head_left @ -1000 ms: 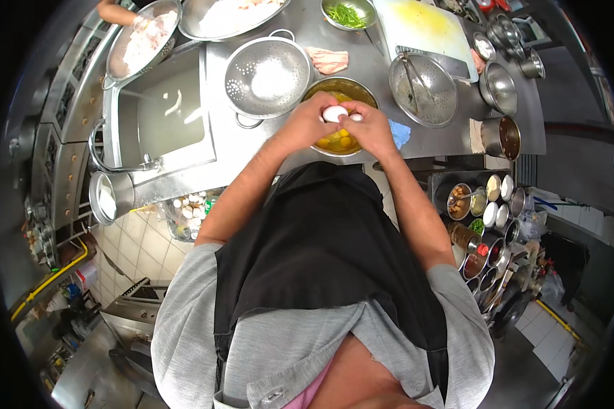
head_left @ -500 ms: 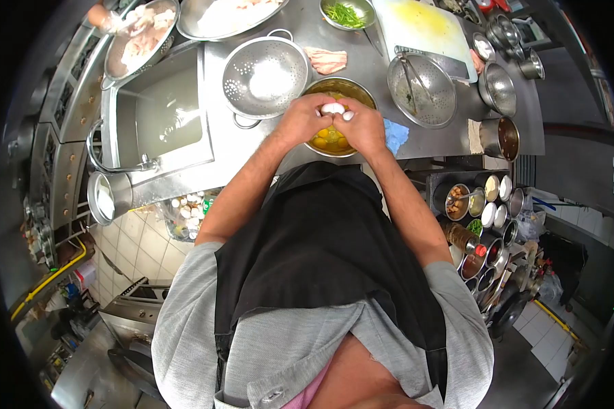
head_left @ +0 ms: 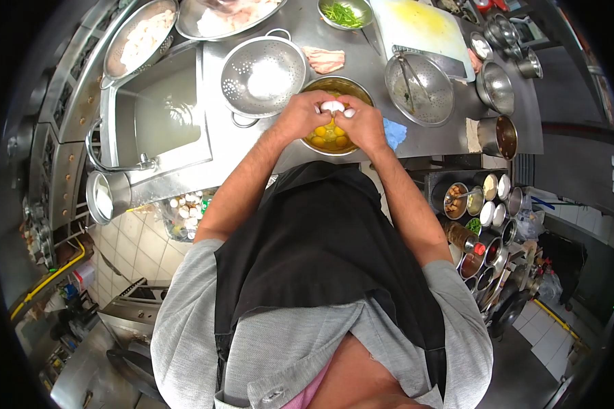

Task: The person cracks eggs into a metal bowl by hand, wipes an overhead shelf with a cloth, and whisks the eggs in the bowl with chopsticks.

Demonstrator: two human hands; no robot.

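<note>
Over a metal bowl [head_left: 312, 87] of raw eggs, my left hand [head_left: 303, 114] and my right hand [head_left: 363, 125] meet with bent fingers. A white egg [head_left: 333, 106] sits between my fingertips, gripped from both sides. Another white piece of shell or egg [head_left: 348, 113] shows against my right fingers; whether it is separate I cannot make out. Below my hands, several whole yolks [head_left: 331, 138] lie in clear egg white. My fingers hide part of the egg and the middle of the bowl.
Left of the bowl stands a colander [head_left: 239, 85], beyond it a water-filled sink [head_left: 160, 109]. A strainer [head_left: 440, 102] with tongs and a blue cloth [head_left: 393, 133] are at right. Behind lie raw meat [head_left: 324, 60], a bowl of chopped greens [head_left: 344, 15] and a cutting board [head_left: 423, 27].
More yolk shows beneath my fingers, while both hands stay almost in place. At top left, another person's hand has left the colander of pale pieces; a blur now shows over the neighbouring bowl.
</note>
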